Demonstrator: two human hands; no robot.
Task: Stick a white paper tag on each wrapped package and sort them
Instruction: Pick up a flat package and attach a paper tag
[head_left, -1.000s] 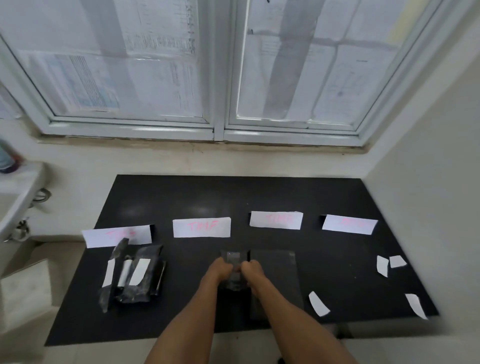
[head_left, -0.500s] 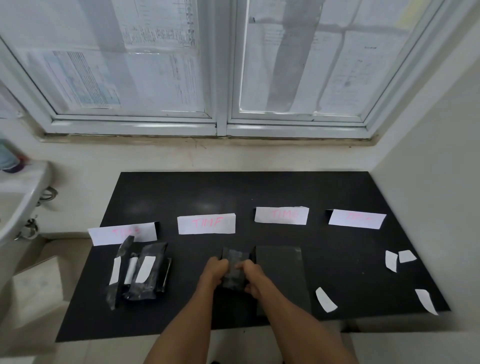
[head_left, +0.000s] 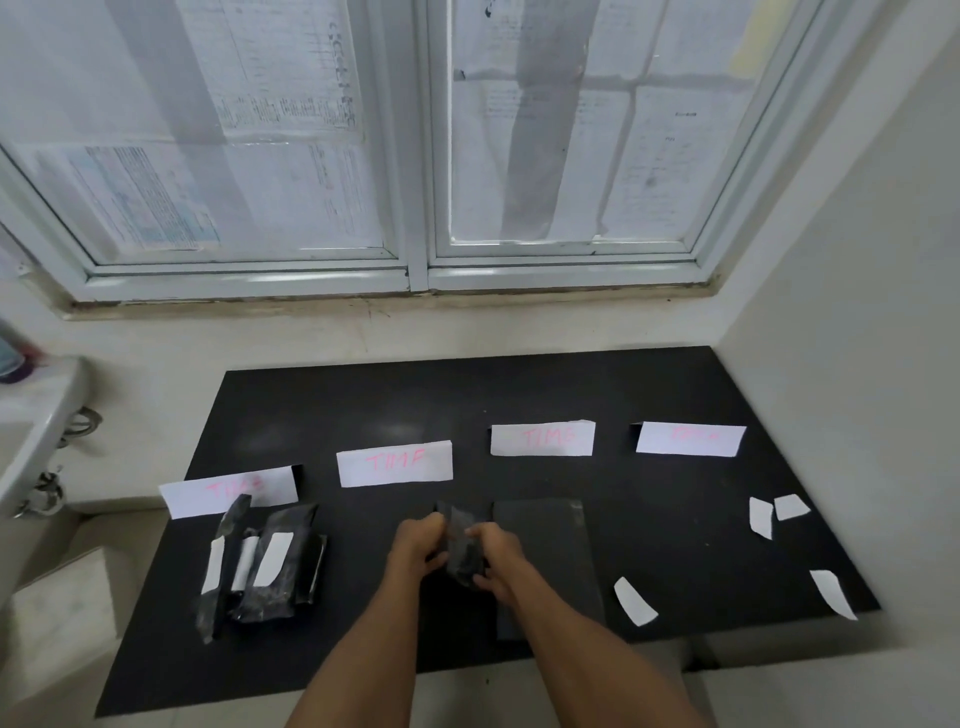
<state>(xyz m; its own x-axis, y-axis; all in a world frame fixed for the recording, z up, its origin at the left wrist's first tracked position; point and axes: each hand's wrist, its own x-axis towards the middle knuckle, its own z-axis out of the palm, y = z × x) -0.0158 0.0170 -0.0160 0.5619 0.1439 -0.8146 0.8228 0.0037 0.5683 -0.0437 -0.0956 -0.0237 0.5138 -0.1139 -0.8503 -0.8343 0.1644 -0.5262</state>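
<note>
Both hands hold one black wrapped package (head_left: 464, 545) just above the middle of the black table (head_left: 467, 395). My left hand (head_left: 418, 545) grips its left side and my right hand (head_left: 496, 556) grips its right side. No white tag shows on this package. Three tagged black packages (head_left: 265, 564) lie in a pile at the left, below the leftmost white sign (head_left: 228, 491). Loose white paper tags lie at the right: one near the front (head_left: 635, 601), one at the right edge (head_left: 832, 594), and two further back (head_left: 777, 512).
Three more white signs with pink lettering stand in a row: (head_left: 395, 462), (head_left: 543, 439), (head_left: 690, 439). A flat dark sheet (head_left: 540, 545) lies right of my hands. A white sink (head_left: 31, 431) sits left of the table; a wall closes the right side.
The view has shifted a little. My hands have lifted the package slightly and turned it between them, staying near the table's middle.
</note>
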